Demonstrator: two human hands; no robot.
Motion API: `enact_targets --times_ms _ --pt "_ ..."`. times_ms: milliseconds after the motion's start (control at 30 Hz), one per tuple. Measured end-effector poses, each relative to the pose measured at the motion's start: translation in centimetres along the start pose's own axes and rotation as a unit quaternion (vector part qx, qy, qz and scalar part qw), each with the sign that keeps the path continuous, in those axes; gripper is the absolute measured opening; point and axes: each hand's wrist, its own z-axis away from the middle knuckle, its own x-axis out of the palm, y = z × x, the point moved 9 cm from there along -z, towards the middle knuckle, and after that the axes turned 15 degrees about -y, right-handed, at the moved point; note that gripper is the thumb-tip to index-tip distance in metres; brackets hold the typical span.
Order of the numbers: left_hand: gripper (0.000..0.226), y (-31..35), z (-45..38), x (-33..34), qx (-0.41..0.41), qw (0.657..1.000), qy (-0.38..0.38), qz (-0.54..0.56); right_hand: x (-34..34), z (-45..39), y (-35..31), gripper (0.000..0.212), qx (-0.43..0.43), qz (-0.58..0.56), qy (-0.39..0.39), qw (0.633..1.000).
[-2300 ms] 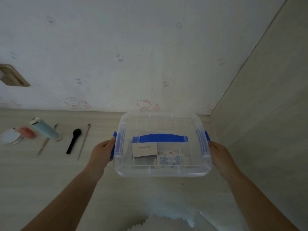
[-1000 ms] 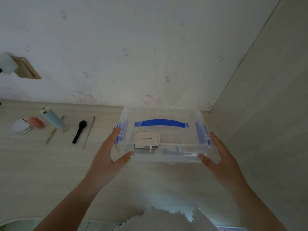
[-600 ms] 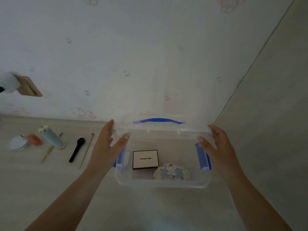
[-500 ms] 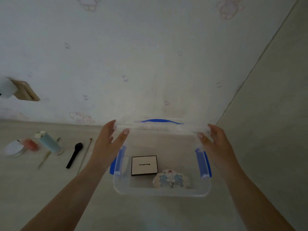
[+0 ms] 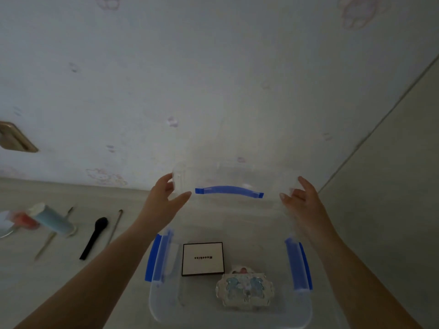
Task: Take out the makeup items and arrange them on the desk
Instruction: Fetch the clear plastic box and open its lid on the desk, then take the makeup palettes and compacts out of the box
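Note:
A clear plastic storage box (image 5: 164,302) with blue side latches sits open on the desk in front of me. Inside it lie a square white palette (image 5: 203,258) with a black rim and a decorated blue-and-white compact (image 5: 245,289). Both hands hold the box's clear lid (image 5: 237,176) with its blue handle lifted above the far side of the box. My left hand (image 5: 164,203) grips the lid's left edge. My right hand (image 5: 303,203) grips its right edge.
On the desk to the left lie a pale blue tube (image 5: 53,220), a red-pink item (image 5: 23,219), a round white compact (image 5: 4,227), a black brush (image 5: 93,237) and two thin metal tools (image 5: 115,225). A wall stands behind, a side panel at right.
The latches were released and both hands lifted the lid off the box, raising it up and away toward the wall. The items inside now lie uncovered.

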Motion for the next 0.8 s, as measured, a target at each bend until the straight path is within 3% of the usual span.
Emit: enact_targets --times_ms 500,800 --pt "0.046 -2.9 -2.9 1.3 -0.076 0.996 -0.050 -0.018 1.3 -2.7 3.3 0.074 0.096 0.035 -0.061 0.993" --pt "0.050 -4.4 -3.5 1.2 -0.109 0.993 -0.051 0.021 1.6 -3.1 3.0 0.073 0.090 0.065 -0.068 0.992"
